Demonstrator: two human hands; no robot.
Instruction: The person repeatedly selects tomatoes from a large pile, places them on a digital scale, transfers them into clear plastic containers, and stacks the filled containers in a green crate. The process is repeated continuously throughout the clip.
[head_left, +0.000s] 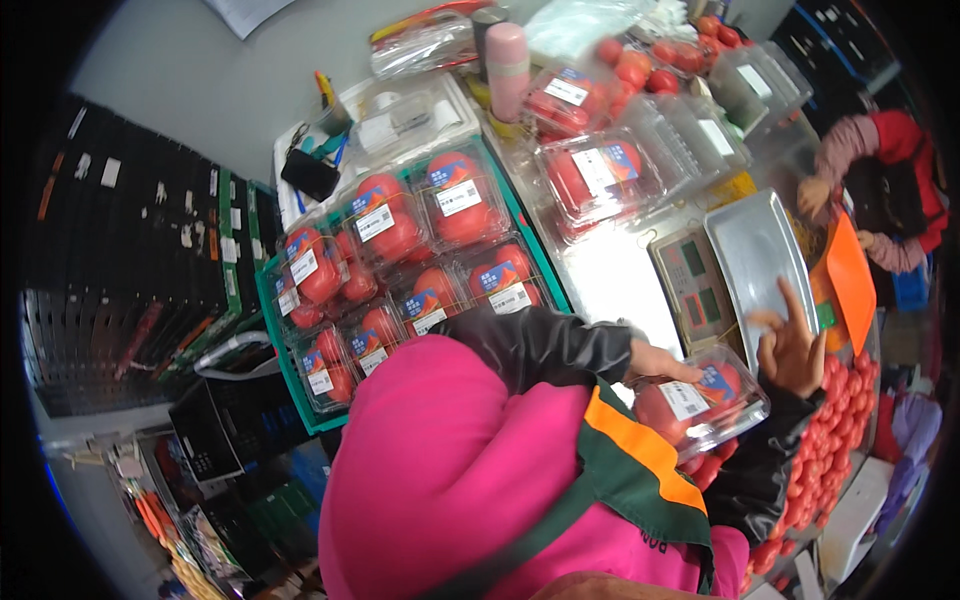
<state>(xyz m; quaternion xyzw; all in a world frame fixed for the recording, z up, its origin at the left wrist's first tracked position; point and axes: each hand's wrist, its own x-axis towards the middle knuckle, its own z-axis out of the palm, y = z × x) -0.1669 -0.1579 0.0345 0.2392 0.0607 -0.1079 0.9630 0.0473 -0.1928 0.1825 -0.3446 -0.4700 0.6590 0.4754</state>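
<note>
My left hand (660, 362) holds the near-left edge of a clear plastic clamshell box of tomatoes (726, 411), which bears a blue-and-orange label and a white sticker. To the right of that box, my right hand (791, 349) is raised with its fingers apart, holding nothing, at the near end of the scale's metal pan (761, 255). The scale's display panel (694, 285) lies beyond my left hand. On my left, a green crate (544, 262) holds several labelled tomato boxes (461, 199), some of them stacked.
Loose tomatoes (832, 427) are heaped at the right. More packed boxes (596, 176), empty clamshells (675, 142) and a pink bottle (508, 71) stand farther back. A black phone (310, 175) lies on a white tray. A co-worker's hands (814, 196) are beside an orange scoop-like tray (851, 281).
</note>
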